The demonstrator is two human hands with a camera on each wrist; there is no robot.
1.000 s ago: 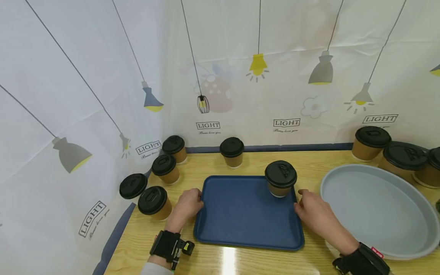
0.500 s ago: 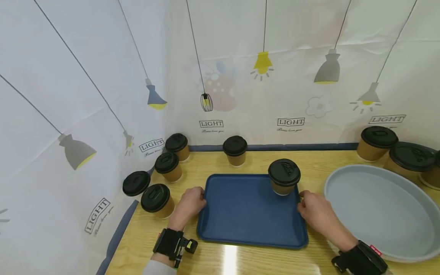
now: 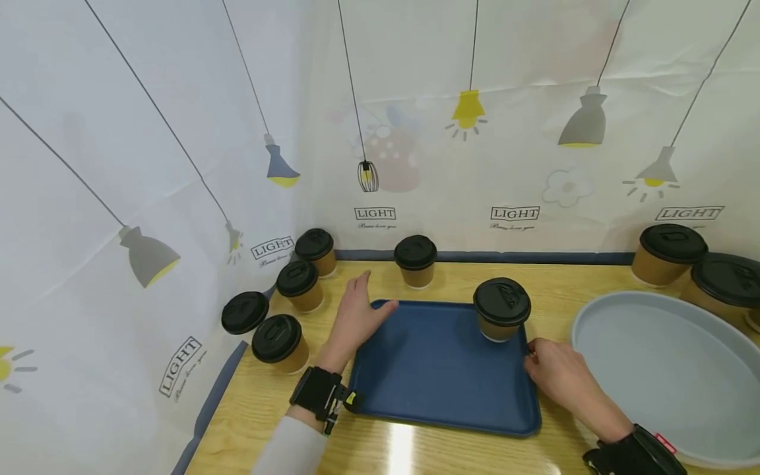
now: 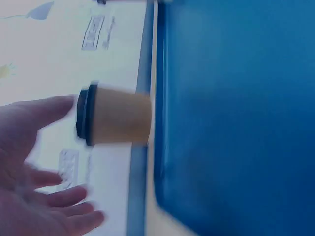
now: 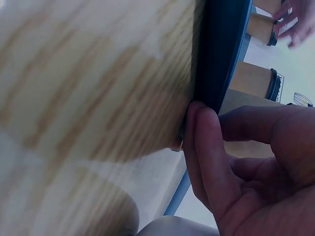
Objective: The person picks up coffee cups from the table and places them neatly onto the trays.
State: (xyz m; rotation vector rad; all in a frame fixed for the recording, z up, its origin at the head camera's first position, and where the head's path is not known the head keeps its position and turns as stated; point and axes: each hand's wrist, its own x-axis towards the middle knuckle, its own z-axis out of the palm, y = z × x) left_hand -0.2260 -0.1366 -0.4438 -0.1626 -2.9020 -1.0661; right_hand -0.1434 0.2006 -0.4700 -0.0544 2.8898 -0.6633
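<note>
Indoor table (image 3: pixel 356 455) corner, lamp-print sheeting (image 3: pixel 451 175)

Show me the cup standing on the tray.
The cup at the far right corner of the tray, near the right hand; the other visible cups are off it.

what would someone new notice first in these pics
Probably the dark blue tray, low in the head view, with one black-lidded cup near its far right corner. The right hand grips its right edge, while the left hand, open, is by the far left corner. A large grey oval tray lies at right.
</note>
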